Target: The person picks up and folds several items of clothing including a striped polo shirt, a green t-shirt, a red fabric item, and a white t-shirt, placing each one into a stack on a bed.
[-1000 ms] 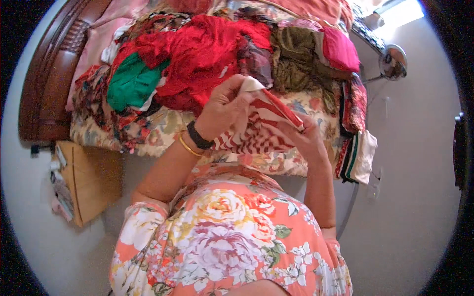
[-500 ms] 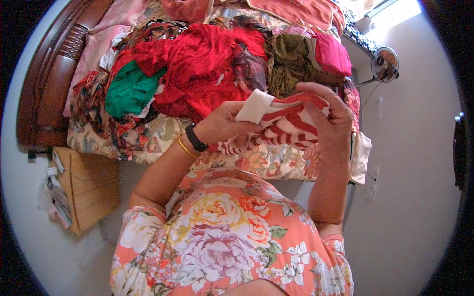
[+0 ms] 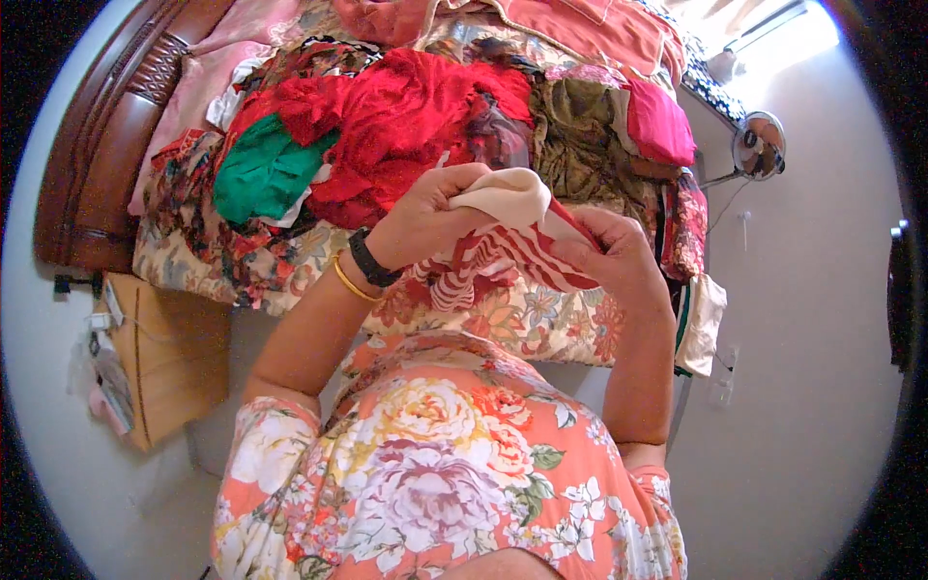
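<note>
Between my hands, above the near edge of the bed, is a red-and-white striped garment [image 3: 507, 253] with a plain white band [image 3: 507, 198] at its top. My left hand [image 3: 425, 220], with a black watch and a gold bangle at the wrist, grips the band's left end, thumb and fingers closed on it. My right hand [image 3: 626, 263] pinches the striped cloth on the right. The band curves over in a rounded fold, and the striped part hangs bunched below it.
Heaped clothes cover the bed: a red cloth [image 3: 401, 121], a green cloth [image 3: 266, 174], an olive garment [image 3: 580, 130] and a folded pink cloth [image 3: 660, 121]. A wooden headboard [image 3: 101, 155] and bedside cabinet [image 3: 179, 358] stand left. A fan [image 3: 759, 147] is at right.
My right hand has come down and slightly left, its fingers now pinching the cloth. The white band, flat before, has curled into a rounded fold. My left hand has risen a little.
</note>
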The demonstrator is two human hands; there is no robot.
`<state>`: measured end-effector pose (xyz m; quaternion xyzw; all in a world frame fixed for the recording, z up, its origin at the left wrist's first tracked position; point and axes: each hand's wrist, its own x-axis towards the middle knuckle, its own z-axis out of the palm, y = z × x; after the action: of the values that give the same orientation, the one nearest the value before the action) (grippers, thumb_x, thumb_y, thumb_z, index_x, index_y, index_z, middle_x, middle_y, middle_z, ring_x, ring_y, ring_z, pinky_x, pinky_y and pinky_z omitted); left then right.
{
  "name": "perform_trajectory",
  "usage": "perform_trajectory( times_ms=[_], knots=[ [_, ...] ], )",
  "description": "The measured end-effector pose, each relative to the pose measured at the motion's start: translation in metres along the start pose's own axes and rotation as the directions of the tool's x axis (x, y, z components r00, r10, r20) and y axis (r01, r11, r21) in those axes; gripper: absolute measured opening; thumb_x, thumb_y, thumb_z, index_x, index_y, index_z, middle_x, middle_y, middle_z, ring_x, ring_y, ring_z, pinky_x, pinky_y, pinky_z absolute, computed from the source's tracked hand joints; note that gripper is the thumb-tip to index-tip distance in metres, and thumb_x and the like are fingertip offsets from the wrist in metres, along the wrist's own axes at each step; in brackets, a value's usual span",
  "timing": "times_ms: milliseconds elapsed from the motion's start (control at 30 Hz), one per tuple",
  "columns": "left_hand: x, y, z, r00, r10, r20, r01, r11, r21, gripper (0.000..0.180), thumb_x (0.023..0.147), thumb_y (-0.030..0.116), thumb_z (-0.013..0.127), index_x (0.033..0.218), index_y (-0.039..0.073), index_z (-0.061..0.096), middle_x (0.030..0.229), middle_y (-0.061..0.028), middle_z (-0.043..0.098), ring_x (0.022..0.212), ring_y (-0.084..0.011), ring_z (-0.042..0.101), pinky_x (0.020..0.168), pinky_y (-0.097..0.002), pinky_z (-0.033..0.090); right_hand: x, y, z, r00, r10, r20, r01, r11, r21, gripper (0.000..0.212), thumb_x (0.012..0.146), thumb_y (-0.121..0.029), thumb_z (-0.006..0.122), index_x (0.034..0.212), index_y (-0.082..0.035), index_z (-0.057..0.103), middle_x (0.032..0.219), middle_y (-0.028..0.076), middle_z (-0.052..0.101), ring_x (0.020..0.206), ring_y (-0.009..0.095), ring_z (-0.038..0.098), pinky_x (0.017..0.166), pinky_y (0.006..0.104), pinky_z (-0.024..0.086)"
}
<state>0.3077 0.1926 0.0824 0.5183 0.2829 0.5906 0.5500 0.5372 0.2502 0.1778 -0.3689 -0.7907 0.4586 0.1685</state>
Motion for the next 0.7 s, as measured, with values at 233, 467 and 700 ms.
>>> perform_trajectory(
  times_ms=[233,467,700],
  knots=[
    [-0.011,-0.001,0.007,0.918,-0.233,0.321,0.288,0.948,-0.136,0.036,0.083,0.014,0.072,0.116,0.004,0.061,0.103,-0.0012,0.065,0.09,-0.0081,0.059,0.079,-0.0258,0.05,-0.003,-0.032,-0.012,0.934,-0.311,-0.177,0.317,0.948,0.008,0.006,0.081,-0.003,0.065,0.086,0.001,0.067,0.074,-0.003,0.058,0.066,0.008,0.054,0.061,0.022,0.043],
    [-0.039,-0.076,0.002,0.771,-0.271,0.576,0.234,0.962,0.139,0.034,0.082,0.02,0.073,0.111,0.004,0.062,0.104,-0.0013,0.063,0.096,-0.0114,0.056,0.086,-0.0308,0.046,-0.019,-0.07,-0.01,0.856,0.036,-0.516,0.238,0.858,0.456,0.017,0.088,-0.008,0.06,0.103,-0.002,0.064,0.094,0.01,0.067,0.086,0.016,0.065,0.076,0.0283,0.053],
    [-0.064,-0.08,0.029,0.793,-0.318,0.519,0.353,0.935,0.034,0.034,0.087,0.02,0.067,0.115,0.002,0.058,0.1,0.0042,0.062,0.091,-0.0065,0.052,0.079,-0.025,0.045,-0.019,-0.071,-0.035,0.628,0.031,-0.777,0.4,0.844,0.357,0.025,0.088,-0.017,0.06,0.108,-0.002,0.063,0.097,0.01,0.067,0.088,0.02,0.066,0.075,0.0314,0.056]
  ],
)
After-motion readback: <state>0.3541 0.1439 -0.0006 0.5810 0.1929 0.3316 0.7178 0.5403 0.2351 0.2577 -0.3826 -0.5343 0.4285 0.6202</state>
